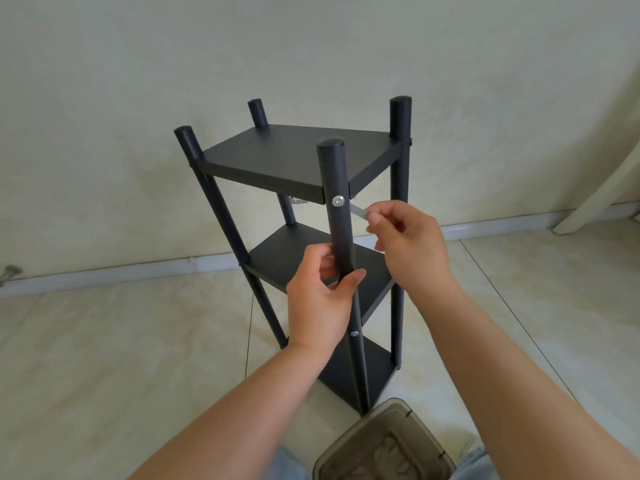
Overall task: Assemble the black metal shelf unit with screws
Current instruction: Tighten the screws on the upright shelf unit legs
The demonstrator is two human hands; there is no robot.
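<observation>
The black metal shelf unit (294,157) stands upright on the tiled floor, with three shelves and several round posts. My left hand (320,299) grips the nearest post (337,233) around its middle. A silver screw (338,201) sits in that post at the top shelf's corner. Just to its right, my right hand (410,251) pinches a small silver hex key (358,211), whose tip points toward the screw. A second screw (354,333) shows lower on the same post. Another screw (411,141) sits on the far right post.
A brownish plastic bin (384,445) with a lid stands at the bottom centre, close to my knees. A white baseboard (121,271) runs along the wall behind the shelf. A white slanted leg (599,192) leans at the far right. A small metal clip (8,271) lies at the left edge.
</observation>
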